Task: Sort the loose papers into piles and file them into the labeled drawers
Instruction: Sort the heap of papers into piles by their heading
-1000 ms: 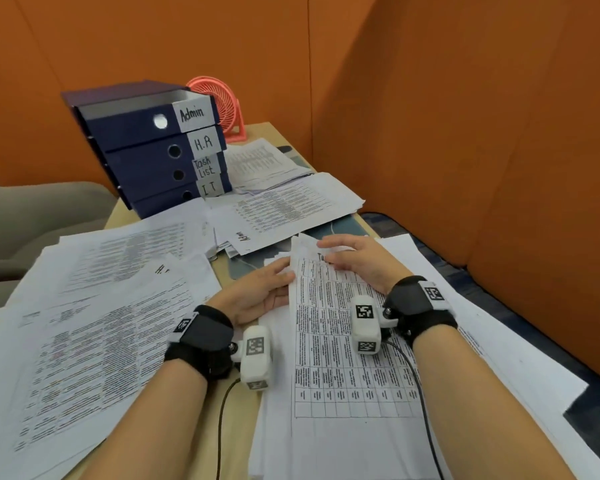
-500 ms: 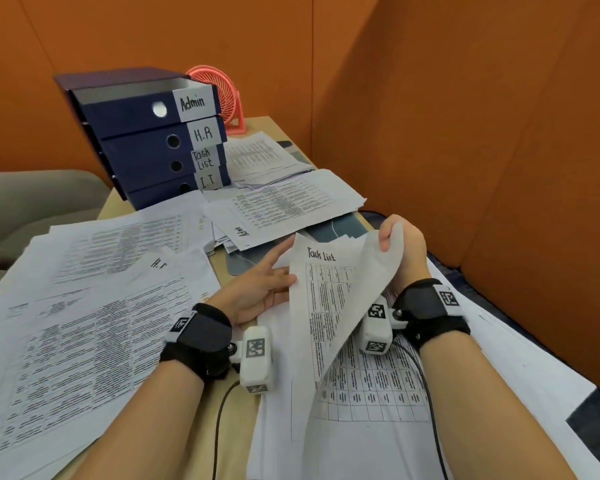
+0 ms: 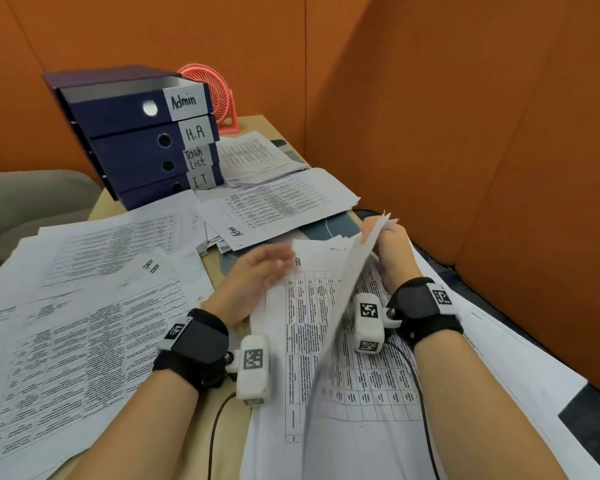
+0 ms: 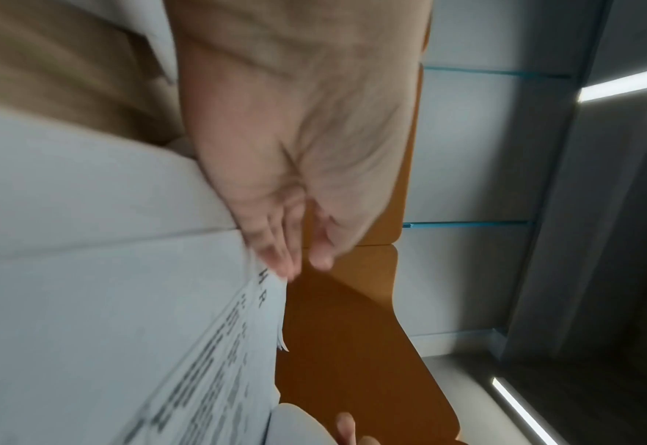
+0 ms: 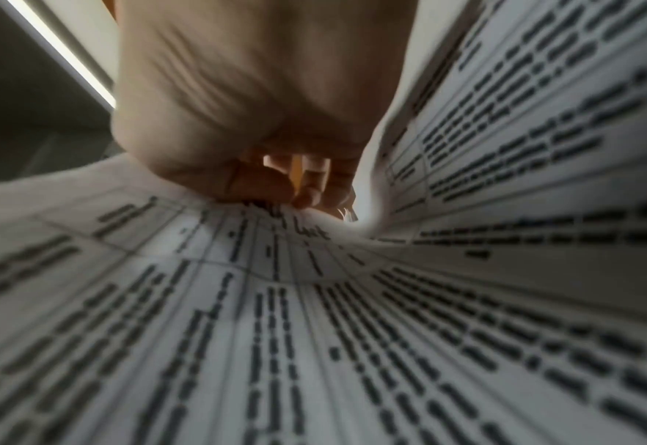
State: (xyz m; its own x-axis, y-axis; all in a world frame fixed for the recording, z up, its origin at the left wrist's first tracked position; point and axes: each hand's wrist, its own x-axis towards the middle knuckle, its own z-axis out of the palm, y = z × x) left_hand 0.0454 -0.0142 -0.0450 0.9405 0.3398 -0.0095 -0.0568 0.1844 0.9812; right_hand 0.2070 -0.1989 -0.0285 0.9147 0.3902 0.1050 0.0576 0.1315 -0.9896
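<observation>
A stack of printed table sheets [image 3: 326,386] lies in front of me. My right hand [image 3: 390,247] grips the top edge of the upper sheets [image 3: 343,299] and holds them peeled up on edge; in the right wrist view its curled fingers [image 5: 310,180] pinch the lifted sheets [image 5: 543,120]. My left hand [image 3: 257,271] lies with straight fingers on the top left corner of the uncovered sheet [image 3: 305,334], whose heading ends in "R". The left wrist view shows its fingers [image 4: 276,250] at that sheet's edge [image 4: 253,301]. Four stacked blue drawers [image 3: 129,140] labelled Admin, H.R, Task List and I.T stand at the back left.
An H.R pile [image 3: 84,323] covers the left of the table. An Admin pile [image 3: 274,206] and another pile [image 3: 253,157] lie near the drawers. A pink fan [image 3: 219,95] stands behind them. Orange partition walls [image 3: 465,133] close in the back and right. A grey chair [image 3: 21,202] is on the left.
My right hand has peeled the Task List sheets higher and toward the right, uncovering the sheet beneath. My left hand has slid onto that sheet's top left corner.
</observation>
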